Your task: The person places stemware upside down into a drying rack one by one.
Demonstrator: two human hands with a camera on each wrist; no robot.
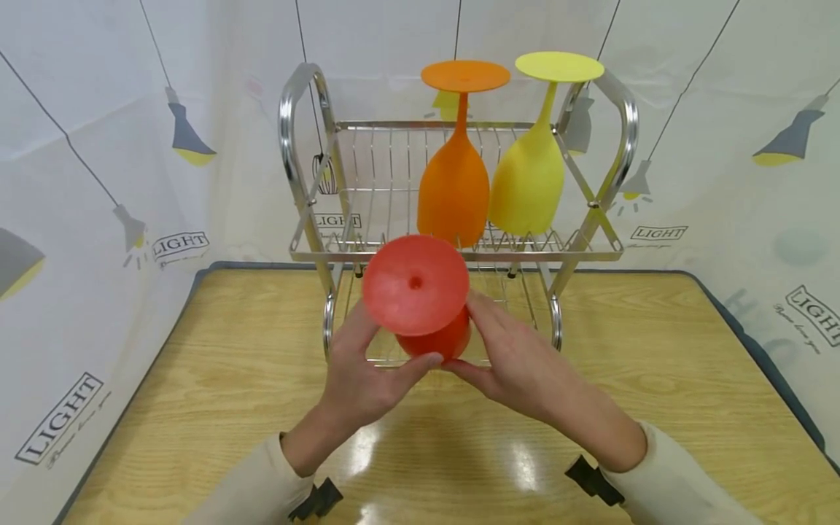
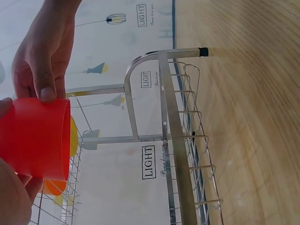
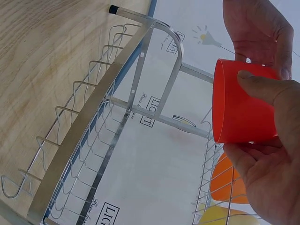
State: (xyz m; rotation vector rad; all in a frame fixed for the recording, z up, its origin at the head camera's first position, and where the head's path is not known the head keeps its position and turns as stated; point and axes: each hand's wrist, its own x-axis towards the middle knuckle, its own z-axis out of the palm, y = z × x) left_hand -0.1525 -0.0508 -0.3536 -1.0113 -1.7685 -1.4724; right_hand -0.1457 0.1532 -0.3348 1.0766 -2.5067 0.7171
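Both hands hold a red plastic wine glass (image 1: 416,292), upside down, its round foot facing up toward the head camera. My left hand (image 1: 364,372) grips the bowl from the left, and my right hand (image 1: 518,357) grips it from the right, thumbs near each other on the close side. In the right wrist view the bowl's open rim points down, apart from the rack. Behind it, an orange wine glass (image 1: 454,182) and a yellow wine glass (image 1: 530,179) stand inverted on the upper shelf of a metal dish rack (image 1: 394,257). The red glass hides part of this shelf's front.
The two-tier rack stands on a wood-grain table (image 1: 236,379), with its lower wire basket (image 2: 197,136) below the held glass. Curved side rails (image 1: 623,138) rise at both ends. A white printed cloth (image 1: 98,219) hangs around the back and sides.
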